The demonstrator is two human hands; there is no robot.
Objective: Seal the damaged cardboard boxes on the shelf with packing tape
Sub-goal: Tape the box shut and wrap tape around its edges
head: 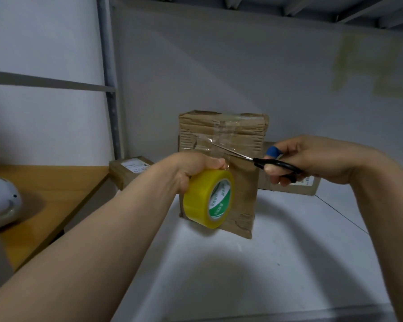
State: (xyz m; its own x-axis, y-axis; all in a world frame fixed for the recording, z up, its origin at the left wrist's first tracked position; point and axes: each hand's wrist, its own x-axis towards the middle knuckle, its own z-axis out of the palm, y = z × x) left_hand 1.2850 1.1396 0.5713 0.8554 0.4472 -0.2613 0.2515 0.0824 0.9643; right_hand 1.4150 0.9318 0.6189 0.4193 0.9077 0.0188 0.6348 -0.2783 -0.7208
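- Head view: a crumpled cardboard box (240, 138) stands upright on the white shelf (242, 263). Clear tape already crosses its top edge and upper front.
- Just in front of the box, the left hand (191, 168) has its fingers curled round a yellow tape roll (207, 198). A clear strip (205, 145) runs from the roll up to the box front.
- To the right of the box, the right hand (296, 159) grips black scissors (272, 165) through the handles. The blades reach across the strip; whether they are parted I cannot tell.
- Judgement: this strip is laid but seemingly not yet cut, so cutting it and smoothing down the end come next.
- The box's lower right corner looks torn and bare of tape, so it probably needs another strip.
- Behind the box lie two flatter boxes, one to the left (130, 169) and one to the right (289, 187). Any damage or tape on them is too unclear to judge.
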